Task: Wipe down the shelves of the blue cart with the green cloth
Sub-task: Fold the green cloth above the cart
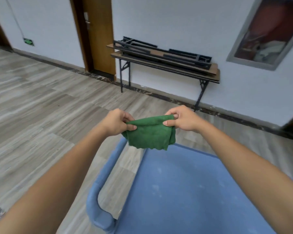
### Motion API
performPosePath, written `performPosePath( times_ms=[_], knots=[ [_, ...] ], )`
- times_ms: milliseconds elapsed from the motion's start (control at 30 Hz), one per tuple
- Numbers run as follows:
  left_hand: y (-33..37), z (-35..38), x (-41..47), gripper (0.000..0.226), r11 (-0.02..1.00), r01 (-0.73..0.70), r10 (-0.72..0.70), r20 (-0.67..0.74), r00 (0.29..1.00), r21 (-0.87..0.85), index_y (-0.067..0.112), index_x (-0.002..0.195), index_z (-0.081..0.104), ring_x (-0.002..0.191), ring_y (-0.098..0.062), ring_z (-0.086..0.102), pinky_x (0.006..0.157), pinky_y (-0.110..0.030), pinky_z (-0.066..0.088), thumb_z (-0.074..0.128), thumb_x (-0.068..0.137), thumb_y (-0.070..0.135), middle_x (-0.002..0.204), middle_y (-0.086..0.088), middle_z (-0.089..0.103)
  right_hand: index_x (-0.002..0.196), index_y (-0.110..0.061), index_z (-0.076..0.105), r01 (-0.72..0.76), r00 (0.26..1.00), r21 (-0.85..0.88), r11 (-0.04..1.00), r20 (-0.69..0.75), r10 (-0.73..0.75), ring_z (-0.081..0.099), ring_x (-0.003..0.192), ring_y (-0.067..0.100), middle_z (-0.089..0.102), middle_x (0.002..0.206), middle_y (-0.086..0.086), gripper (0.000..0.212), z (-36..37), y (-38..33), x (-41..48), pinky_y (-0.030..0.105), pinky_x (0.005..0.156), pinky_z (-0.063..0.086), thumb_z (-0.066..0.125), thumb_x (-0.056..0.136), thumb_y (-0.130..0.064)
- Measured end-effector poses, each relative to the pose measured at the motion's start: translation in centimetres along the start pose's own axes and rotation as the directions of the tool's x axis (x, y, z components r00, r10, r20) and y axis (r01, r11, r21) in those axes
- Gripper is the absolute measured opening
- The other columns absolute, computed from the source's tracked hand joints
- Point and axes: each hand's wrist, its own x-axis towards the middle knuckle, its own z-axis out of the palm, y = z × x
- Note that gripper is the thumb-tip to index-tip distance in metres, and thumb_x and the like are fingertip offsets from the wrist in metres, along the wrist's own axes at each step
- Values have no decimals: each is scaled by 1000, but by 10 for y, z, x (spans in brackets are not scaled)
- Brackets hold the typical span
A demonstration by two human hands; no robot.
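Note:
I hold the green cloth (149,134) folded in the air in front of me, above the far end of the blue cart. My left hand (117,121) pinches its upper left corner and my right hand (182,119) pinches its upper right corner. The cloth hangs down between them. Below lies the blue cart's top shelf (184,191), flat and dusty with pale specks. The cart's blue handle bar (100,183) curves along the shelf's left side. Lower shelves are hidden under the top one.
A folding table (167,68) with another folded table stacked on it stands against the white wall ahead. A wooden door (98,34) is at the back left. Grey wood-pattern floor (32,98) stretches to the left of the cart.

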Motion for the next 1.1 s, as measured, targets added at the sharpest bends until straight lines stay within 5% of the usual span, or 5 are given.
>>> performPosePath(
  times_ms=[267,433,567,1100],
  knots=[
    [83,66,0,15,981,-189,195,236,952,-48,22,86,80,66,3,69,61,-9,50,87,77,13,72,10,77,94,-19,80,-93,982,10,996,-164,93,78,86,13,81,86,-3,10,-64,54,-134,34,80,62,83,85,-18],
    [142,126,-10,18,957,-265,288,362,887,-114,17,96,81,81,-9,75,79,-16,54,84,80,9,83,3,79,98,-17,79,-163,967,21,986,-193,164,78,86,16,81,87,2,9,-104,94,-220,31,84,62,80,89,-18],
    [189,182,-21,18,939,-313,345,431,834,-145,17,97,81,82,-8,75,71,-9,50,82,82,8,83,3,79,104,-10,76,-253,955,86,964,-140,263,77,92,18,81,91,4,11,-136,136,-286,36,93,61,73,94,-12],
    [284,415,-56,19,962,-236,270,605,749,-138,13,102,80,88,-13,75,83,-25,58,75,87,2,91,0,80,109,-4,74,-414,910,12,910,2,414,73,105,33,77,103,18,14,-220,325,-420,49,101,55,68,96,-8]
  ],
)
